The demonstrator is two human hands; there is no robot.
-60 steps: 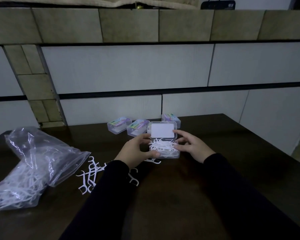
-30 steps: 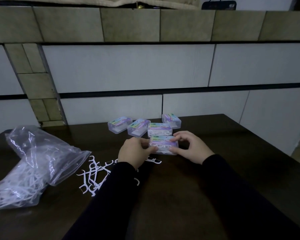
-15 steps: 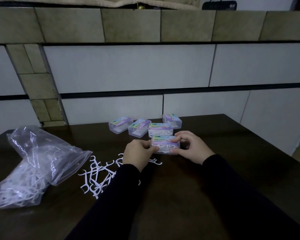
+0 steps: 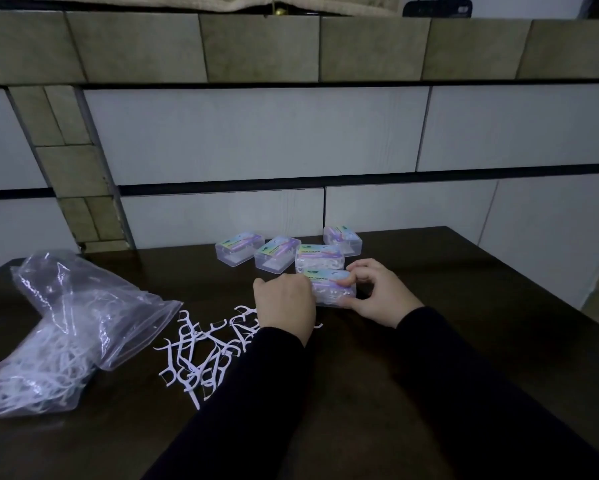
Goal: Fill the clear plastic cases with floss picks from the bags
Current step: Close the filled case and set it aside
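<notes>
A filled, lidded case (image 4: 329, 287) is gripped by the fingers of both the left hand (image 4: 284, 303) and right hand (image 4: 377, 292). One packed case (image 4: 319, 259) sits behind; three cases (image 4: 277, 258) appear unfilled, with loose picks (image 4: 201, 351) and the bag (image 4: 59, 327) remaining on the bench (image 4: 360, 393).

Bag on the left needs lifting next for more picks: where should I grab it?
Pinch the bag at its open flat mouth edge, coming from its right side above the loose picks. The picks weigh down its near left end, so a mouth-up lift should keep them inside.
</notes>
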